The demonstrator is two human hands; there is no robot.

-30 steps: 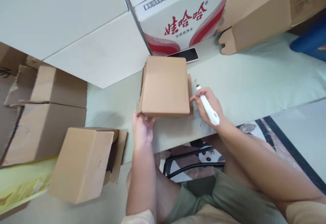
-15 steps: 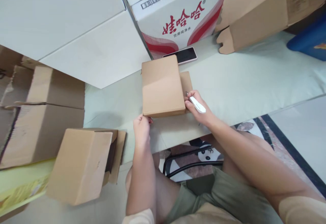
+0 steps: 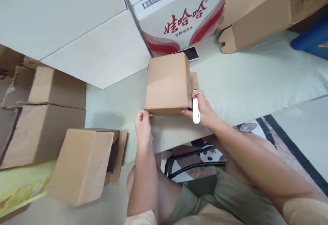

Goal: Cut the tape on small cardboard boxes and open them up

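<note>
A small brown cardboard box (image 3: 167,81) sits tilted on the pale green surface, with a flap (image 3: 194,78) sticking out on its right side. At its lower left corner, the fingers of my left hand (image 3: 143,126) are closed in a pinch on the edge. My right hand (image 3: 204,107) grips a white utility knife (image 3: 196,110), its metal tip pointing away from me beside the flap. Fingers of that same hand also touch the box's lower right corner. What lies inside the box is hidden.
Behind the box lie a phone (image 3: 192,53) and a white-and-red carton (image 3: 184,23). White cabinets (image 3: 102,54) rise at the back left. An open cardboard box (image 3: 82,167) stands at lower left, more cardboard (image 3: 261,16) at upper right, near a blue object (image 3: 311,40).
The box has shifted slightly right and its near side has lifted a little. In my right hand the utility knife has turned more upright in view, its tip now farther forward.
</note>
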